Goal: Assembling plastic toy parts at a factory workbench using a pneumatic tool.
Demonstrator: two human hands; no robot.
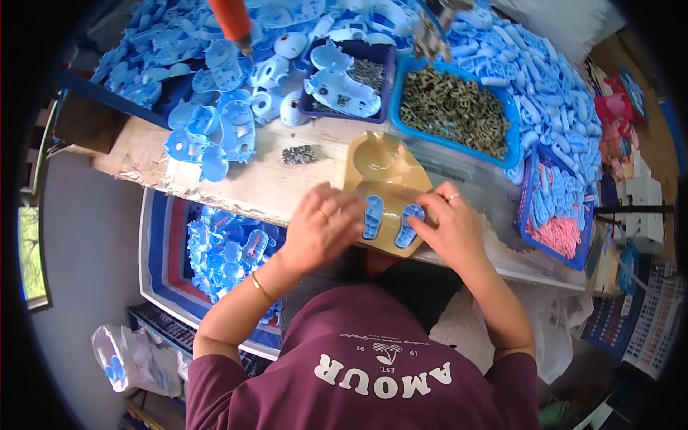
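Hand (L) (328, 223): fingers part curled, blurred; over left side of tan jig (410, 174); can't tell if it holds anything.
Hand (R) (454, 226): thumb & index slightly apart, tips at outer edge of R blue sole pc (407, 231); can't tell if pinched.
Sole pcs: L blue sole pc (372, 217) & R one side by side, apart, in jig's near half.
Arms: elbows bent out, forearms angled in twd jig; gold bangle (261, 286) on L wrist.
Desk (261, 188): jig at near edge.
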